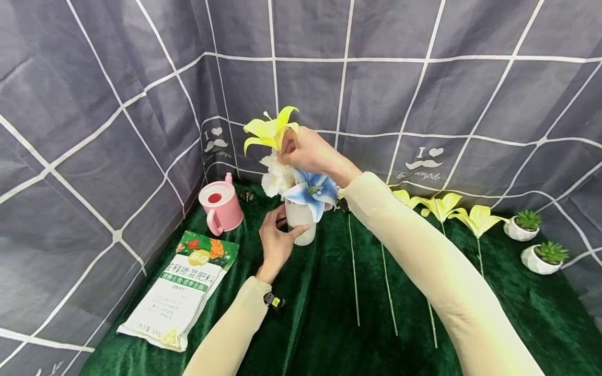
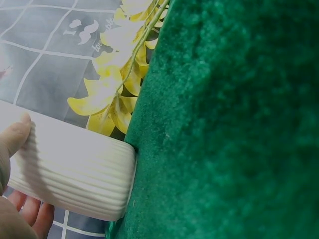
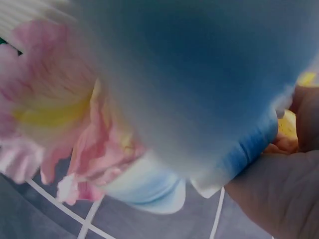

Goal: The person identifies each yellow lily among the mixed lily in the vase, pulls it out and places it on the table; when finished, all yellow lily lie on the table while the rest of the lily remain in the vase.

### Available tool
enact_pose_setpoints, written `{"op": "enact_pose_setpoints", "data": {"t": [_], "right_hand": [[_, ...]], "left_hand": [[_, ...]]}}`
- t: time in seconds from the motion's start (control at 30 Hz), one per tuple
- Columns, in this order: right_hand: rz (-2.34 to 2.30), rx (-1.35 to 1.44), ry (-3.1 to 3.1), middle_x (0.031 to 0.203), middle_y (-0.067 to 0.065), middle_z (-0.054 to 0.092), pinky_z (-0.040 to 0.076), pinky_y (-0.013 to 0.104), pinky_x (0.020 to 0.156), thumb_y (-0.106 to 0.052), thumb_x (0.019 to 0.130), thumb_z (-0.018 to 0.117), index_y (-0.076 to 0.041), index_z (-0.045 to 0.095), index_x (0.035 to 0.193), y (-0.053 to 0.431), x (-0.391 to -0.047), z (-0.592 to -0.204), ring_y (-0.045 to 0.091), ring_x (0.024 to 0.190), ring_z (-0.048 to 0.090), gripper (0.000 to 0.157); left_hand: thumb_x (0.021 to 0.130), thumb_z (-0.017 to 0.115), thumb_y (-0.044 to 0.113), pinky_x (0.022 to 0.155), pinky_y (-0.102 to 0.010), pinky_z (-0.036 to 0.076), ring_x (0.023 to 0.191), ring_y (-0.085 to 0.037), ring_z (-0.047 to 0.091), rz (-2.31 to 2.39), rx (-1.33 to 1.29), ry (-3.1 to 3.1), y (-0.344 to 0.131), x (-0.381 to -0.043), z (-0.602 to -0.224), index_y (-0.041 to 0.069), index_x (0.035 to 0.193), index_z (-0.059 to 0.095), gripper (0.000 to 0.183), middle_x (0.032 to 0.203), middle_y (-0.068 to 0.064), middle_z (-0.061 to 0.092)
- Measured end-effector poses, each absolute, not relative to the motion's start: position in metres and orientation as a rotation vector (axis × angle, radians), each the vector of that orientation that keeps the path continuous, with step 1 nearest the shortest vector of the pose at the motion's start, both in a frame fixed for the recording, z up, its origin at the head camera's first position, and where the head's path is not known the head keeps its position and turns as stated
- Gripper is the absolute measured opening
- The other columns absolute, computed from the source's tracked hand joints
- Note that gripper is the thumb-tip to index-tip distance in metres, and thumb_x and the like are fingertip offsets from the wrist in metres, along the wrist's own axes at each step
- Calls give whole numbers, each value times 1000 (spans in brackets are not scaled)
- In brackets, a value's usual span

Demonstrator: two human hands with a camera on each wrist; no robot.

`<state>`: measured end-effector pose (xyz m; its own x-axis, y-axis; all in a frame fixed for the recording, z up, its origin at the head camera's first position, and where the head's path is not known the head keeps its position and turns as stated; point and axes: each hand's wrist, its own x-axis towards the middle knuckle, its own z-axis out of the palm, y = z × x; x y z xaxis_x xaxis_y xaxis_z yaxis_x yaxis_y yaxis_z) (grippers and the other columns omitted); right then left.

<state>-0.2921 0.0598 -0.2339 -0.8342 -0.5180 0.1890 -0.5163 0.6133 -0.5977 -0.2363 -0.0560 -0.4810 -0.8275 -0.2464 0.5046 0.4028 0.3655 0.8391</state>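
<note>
A white ribbed vase (image 1: 304,232) stands upright on the green cloth, with my left hand (image 1: 276,240) gripping its left side. In the left wrist view, the thumb lies across one side of the vase (image 2: 84,167) and the fingers reach round the other. Above the vase, my right hand (image 1: 312,151) pinches a yellow lily (image 1: 269,129) just below its bloom; the stem is mostly hidden. A blue lily (image 1: 311,190) and a white flower (image 1: 276,177) sit at the vase mouth. The right wrist view shows pink flowers (image 3: 55,99) close beside a blurred blue petal (image 3: 199,74).
A pink watering can (image 1: 224,206) and a fertilizer bag (image 1: 183,292) lie to the left. Several yellow lilies (image 1: 478,222) with long stems are laid out on the right, near two small potted succulents (image 1: 541,266). Grey checked cloth (image 1: 385,94) hangs behind.
</note>
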Motion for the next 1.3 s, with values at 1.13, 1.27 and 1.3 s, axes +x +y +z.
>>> {"op": "enact_pose_setpoints", "data": {"t": [1.13, 1.27, 1.3], "right_hand": [[-1071, -950, 3026, 70, 1, 53, 38, 29, 56, -27, 106, 49, -11, 58, 108, 68, -291, -240, 19, 58, 48, 18], [-1069, -1011, 3038, 76, 4, 57, 39, 28, 60, -24, 107, 47, -10, 56, 106, 70, -292, -241, 16, 60, 47, 17], [-1065, -1019, 3029, 77, 7, 59, 38, 28, 59, -24, 108, 47, -9, 56, 107, 70, -291, -241, 17, 59, 47, 18]], "left_hand": [[68, 94, 33, 92, -44, 61, 104, -26, 68, -1485, -112, -2119, -59, -236, -481, 14, 131, 64, 72, 117, -10, 66], [68, 94, 32, 92, -45, 61, 103, -26, 68, -1491, -129, -2104, -59, -237, -482, 14, 131, 64, 72, 118, -10, 66], [68, 94, 31, 92, -45, 61, 103, -26, 68, -1493, -135, -2099, -59, -237, -482, 13, 131, 64, 72, 118, -10, 66]]}}
